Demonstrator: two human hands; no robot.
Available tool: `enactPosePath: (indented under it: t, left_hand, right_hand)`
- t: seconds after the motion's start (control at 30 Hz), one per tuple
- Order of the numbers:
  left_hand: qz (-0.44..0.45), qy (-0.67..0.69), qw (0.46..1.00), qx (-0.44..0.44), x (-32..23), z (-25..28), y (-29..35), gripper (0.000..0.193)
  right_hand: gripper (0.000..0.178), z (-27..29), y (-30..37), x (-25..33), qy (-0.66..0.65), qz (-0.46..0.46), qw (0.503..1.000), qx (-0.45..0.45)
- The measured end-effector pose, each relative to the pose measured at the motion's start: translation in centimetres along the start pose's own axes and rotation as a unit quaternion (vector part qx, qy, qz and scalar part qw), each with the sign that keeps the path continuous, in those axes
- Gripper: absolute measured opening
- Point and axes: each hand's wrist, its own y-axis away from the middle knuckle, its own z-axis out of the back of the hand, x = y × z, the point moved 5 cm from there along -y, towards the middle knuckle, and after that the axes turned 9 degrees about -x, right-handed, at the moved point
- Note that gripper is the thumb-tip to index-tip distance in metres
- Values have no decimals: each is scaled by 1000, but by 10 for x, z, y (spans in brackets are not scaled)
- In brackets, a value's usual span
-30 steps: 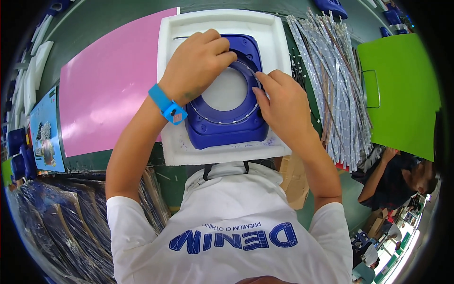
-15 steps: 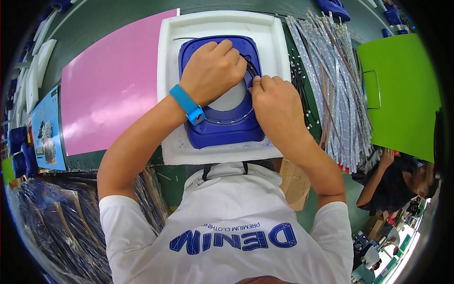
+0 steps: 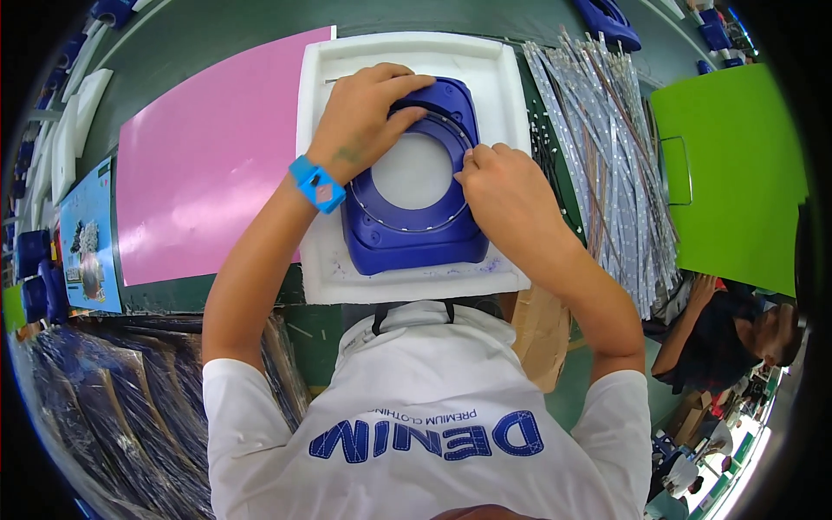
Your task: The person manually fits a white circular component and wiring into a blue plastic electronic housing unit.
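Observation:
A blue plastic housing (image 3: 407,249) with a round opening lies on a white foam tray (image 3: 322,282). Around the opening runs a thin LED strip (image 3: 381,220) dotted with small pale marks. My left hand (image 3: 364,113), a bright blue watch on its wrist, rests over the housing's upper left; thumb and forefinger are stretched apart, with nothing seen between them. At the opening's right edge my right hand (image 3: 511,186) is closed, its thumb and fingertips pinching at the strip. The exact grip is partly hidden by the fingers.
Left of the tray lies a pink sheet (image 3: 208,165). Bundled LED strips (image 3: 611,165) and short black cables (image 3: 544,165) lie on the right, before a green panel (image 3: 732,173). Plastic-wrapped bundles (image 3: 130,407) stand lower left. Another person (image 3: 719,334) is at the far right.
My left hand has moved left and off the opening, its fingers spreading from a closed shape. My right hand stays at the right edge, still pinching. More of the ring is now visible.

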Motion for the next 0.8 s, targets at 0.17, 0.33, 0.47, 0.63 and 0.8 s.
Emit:
enactPosePath:
  t: [0.17, 0.33, 0.47, 0.63, 0.8]
  left_hand:
    - [126, 51, 982, 129, 9, -11, 3, 38]
    - [84, 8, 996, 14, -16, 24, 19, 43]
    - [64, 137, 975, 162, -70, 57, 73, 60]
    - [83, 35, 974, 207, -98, 50, 93, 65]
    - [56, 4, 980, 191, -95, 59, 65, 63]
  right_hand:
    - [6, -2, -1, -1, -14, -3, 1000, -7]
    - [9, 7, 1, -3, -47, -39, 998, -32]
    - [32, 10, 8, -4, -76, -136, 987, -30]
    - [49, 12, 18, -12, -96, -202, 968, -117]
    - [51, 0, 56, -30, -348, -326, 821, -313]
